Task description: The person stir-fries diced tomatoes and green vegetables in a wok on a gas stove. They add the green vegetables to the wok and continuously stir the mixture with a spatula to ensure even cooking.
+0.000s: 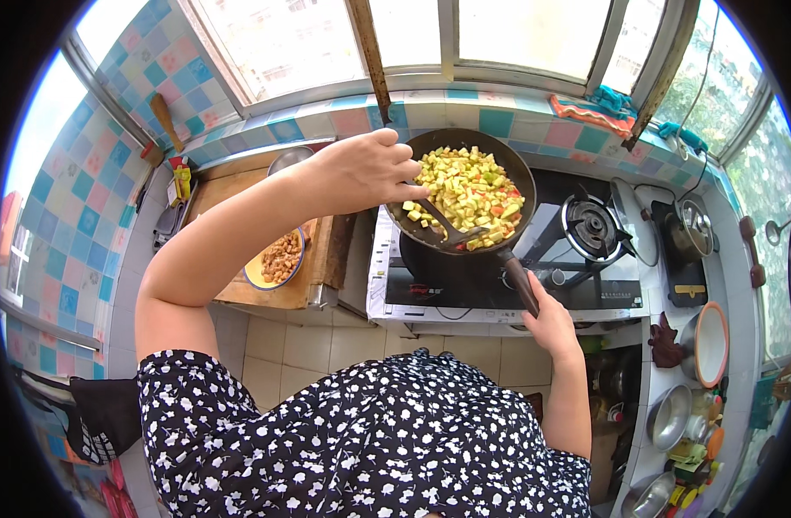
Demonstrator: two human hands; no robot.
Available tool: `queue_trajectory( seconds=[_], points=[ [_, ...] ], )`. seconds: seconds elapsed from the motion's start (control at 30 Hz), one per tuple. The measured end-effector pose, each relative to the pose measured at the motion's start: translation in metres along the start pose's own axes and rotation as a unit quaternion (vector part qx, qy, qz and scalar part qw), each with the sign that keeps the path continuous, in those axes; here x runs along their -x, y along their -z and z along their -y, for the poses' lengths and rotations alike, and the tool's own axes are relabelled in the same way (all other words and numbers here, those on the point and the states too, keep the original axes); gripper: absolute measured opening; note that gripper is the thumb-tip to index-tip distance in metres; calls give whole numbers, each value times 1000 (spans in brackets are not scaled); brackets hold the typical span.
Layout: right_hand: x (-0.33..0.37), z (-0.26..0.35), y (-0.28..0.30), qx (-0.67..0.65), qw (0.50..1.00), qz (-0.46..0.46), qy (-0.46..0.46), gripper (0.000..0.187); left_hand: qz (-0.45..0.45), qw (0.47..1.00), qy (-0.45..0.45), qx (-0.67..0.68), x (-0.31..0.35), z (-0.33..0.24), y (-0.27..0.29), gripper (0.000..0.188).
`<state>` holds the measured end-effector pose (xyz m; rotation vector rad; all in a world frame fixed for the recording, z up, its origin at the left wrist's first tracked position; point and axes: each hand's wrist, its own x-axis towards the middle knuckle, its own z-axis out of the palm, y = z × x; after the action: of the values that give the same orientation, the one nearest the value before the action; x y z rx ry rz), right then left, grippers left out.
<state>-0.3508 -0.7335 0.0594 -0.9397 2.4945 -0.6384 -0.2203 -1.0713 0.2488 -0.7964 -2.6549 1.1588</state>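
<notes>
A dark frying pan (520, 173) rests over the left side of the gas stove, full of diced yellow-green vegetable (469, 181) with small red pieces. My left hand (365, 175) reaches over the pan's left rim, its fingers closed round the handle of a dark spatula (445, 221). The spatula's blade lies among the cubes near the pan's front side. Below right, my right hand (551, 321) grips the pan's handle (523, 283). The burner under the pan is hidden.
Left of the stove, a yellow bowl of brown diced food (281, 259) stands on a wooden counter (313, 285). The right burner (590, 223) is bare, with a glass lid (634, 220) beside it. Metal bowls (671, 417) and jars line the right counter. Windows rise behind.
</notes>
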Motion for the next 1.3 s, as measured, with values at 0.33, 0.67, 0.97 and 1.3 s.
queue_trajectory(
  seconds=[0.33,0.67,0.97,1.3],
  points=[
    [2,6,1,24,1000,0,-11,77,39,996,43,-72,-109,-53,-46,18],
    [3,7,3,18,1000,1,-15,77,231,913,262,209,-47,-22,-63,39],
    [2,5,5,7,1000,9,-3,77,206,858,323,343,49,4,-5,34],
    [1,4,1,12,1000,6,17,77,293,861,304,285,-1,-35,-51,30]
  ],
)
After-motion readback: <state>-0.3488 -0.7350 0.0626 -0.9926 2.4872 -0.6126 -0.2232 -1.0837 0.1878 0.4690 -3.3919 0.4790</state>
